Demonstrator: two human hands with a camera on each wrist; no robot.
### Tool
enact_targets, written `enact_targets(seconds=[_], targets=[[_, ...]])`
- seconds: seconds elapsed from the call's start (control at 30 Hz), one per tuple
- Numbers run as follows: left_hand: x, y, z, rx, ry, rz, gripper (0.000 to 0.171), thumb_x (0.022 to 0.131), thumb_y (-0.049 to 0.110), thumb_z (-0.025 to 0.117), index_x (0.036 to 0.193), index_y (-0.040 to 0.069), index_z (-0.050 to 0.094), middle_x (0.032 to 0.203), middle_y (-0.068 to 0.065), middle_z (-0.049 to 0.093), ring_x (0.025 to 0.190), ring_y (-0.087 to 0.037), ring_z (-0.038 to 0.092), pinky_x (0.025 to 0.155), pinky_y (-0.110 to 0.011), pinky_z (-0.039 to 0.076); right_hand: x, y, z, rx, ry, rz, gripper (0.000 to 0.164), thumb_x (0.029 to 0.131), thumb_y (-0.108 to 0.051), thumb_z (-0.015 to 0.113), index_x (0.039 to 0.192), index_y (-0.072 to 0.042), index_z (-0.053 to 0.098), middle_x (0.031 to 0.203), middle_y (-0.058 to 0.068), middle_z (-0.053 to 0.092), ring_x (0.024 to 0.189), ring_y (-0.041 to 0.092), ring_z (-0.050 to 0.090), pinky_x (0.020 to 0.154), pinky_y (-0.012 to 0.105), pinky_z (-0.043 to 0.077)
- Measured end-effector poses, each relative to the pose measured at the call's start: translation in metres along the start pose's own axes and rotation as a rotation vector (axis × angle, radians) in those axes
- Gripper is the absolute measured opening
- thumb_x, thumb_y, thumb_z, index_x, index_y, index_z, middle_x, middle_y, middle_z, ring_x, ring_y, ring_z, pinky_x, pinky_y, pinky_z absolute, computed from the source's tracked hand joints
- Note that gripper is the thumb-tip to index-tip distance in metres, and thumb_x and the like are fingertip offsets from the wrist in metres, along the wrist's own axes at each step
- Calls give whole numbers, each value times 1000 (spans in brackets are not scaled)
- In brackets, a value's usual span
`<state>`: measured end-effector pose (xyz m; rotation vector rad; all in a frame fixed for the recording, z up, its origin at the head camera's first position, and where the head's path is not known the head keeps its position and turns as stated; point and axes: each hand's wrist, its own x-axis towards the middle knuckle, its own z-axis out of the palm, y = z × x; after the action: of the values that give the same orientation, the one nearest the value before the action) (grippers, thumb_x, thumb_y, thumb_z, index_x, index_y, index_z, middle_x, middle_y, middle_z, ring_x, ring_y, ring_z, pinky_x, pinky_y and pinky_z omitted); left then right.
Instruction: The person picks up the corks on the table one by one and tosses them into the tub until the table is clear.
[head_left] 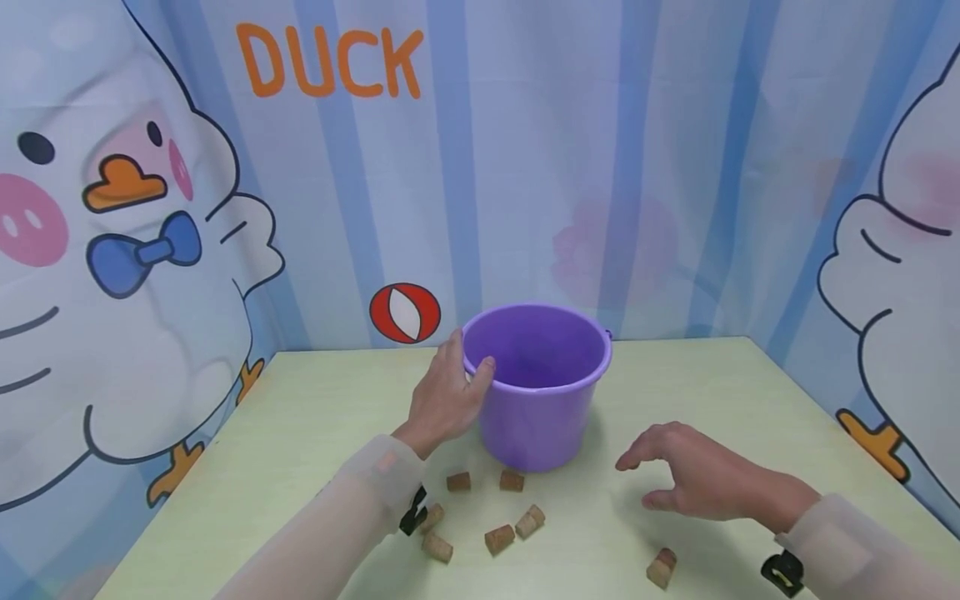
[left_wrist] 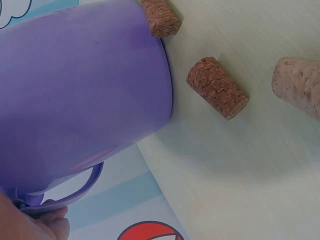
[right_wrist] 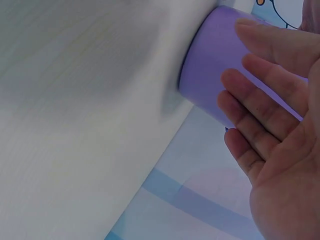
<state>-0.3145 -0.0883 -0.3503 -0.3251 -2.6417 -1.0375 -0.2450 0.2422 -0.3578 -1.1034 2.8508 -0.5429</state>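
A purple bucket (head_left: 536,425) stands upright toward the back of the table, its mouth facing up. My left hand (head_left: 448,396) grips its left rim, the thumb lying over the edge. In the left wrist view, fingertips (left_wrist: 57,222) show by the bucket's handle (left_wrist: 82,190). My right hand (head_left: 708,475) is held over the table to the right of the bucket, fingers loosely bent and palm bare in the right wrist view. Several corks lie in front of the bucket, among them one cork (head_left: 512,481) near its base. Another cork (head_left: 662,568) lies below the right hand.
The pale table (head_left: 322,417) ends at a blue striped curtain (head_left: 517,167) printed with ducks and a red ball. Two corks, one of them the lower cork (head_left: 437,547), lie close to my left sleeve (head_left: 337,517). Black straps sit at both wrists.
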Motion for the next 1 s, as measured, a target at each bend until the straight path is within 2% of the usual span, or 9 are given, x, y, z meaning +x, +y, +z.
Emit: enact_targets(seconds=[0.2,0.47,0.67,0.73,0.9,1.0], targets=[[1,-1,1,-4,-1,15,76,104,45,47,163,7,18,156,-13,42,139,-30,46,108,-55,45,-3,2,3,15,-59,-8,40,79,-16,88,117,-19,77,115,-15,71,111,19,65,95,50,53],[1,-1,0,3,3,2,77,104,46,47,163,8,17,157,-13,41,140,-30,45,109,-55,44,-5,0,5,20,-129,5,40,78,-17,88,116,-21,77,114,-17,71,110,13,64,95,47,53],[1,-1,1,1,2,3,76,104,45,47,163,8,17,156,-12,41,140,-29,45,109,-55,45,-9,1,9,15,-154,-37,42,76,-15,88,116,-22,77,113,-20,68,108,9,62,95,42,53],[1,-1,1,0,2,4,76,104,45,47,163,8,17,157,-12,41,140,-29,45,109,-55,44,-11,1,11,23,-169,-53,42,76,-18,89,117,-23,77,112,-20,68,107,8,61,94,41,53],[1,-1,0,9,2,13,76,104,45,46,163,7,17,157,-13,41,140,-30,45,109,-55,44,-13,1,13,74,-232,-26,44,76,-43,89,115,-27,77,108,-23,66,105,4,59,93,38,53],[1,-1,0,15,-1,10,77,104,45,45,164,7,16,158,-14,40,141,-30,44,110,-55,44,-14,0,15,87,-247,-13,40,76,-41,90,112,-29,77,106,-24,66,104,4,59,93,38,53]])
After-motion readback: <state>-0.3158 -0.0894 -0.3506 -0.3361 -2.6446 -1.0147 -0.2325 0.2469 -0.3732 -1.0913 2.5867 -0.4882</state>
